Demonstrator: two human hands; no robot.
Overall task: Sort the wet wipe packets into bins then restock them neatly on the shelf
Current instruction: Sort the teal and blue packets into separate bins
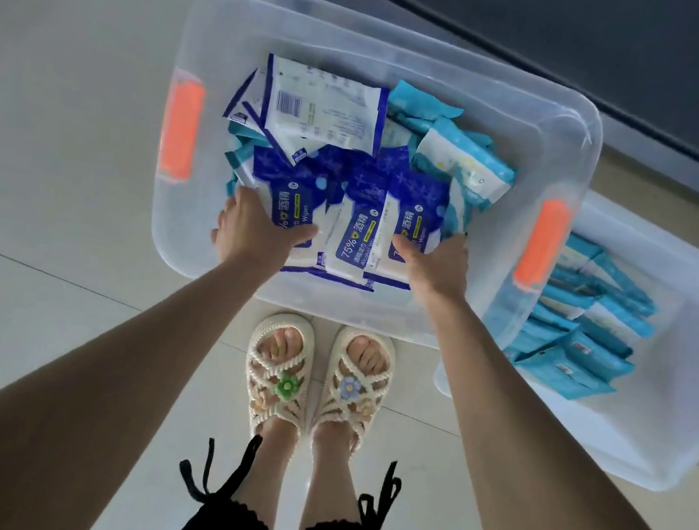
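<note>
Though the translucent plastic bin (521, 104) holds a loose heap, I read "75% 酒精 Alcohol Wipes" on three glossy blue-and-white packets (359, 230) by its near wall. The left hand (253, 227) and right hand (434, 261) grip the row's two ends, thumbs on top.

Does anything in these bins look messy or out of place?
Yes. The front bin is a jumble: teal packets lie tilted among the dark blue packets, and one white packet is flipped barcode-up. The right-hand bin holds only a tidy teal stack.
</note>
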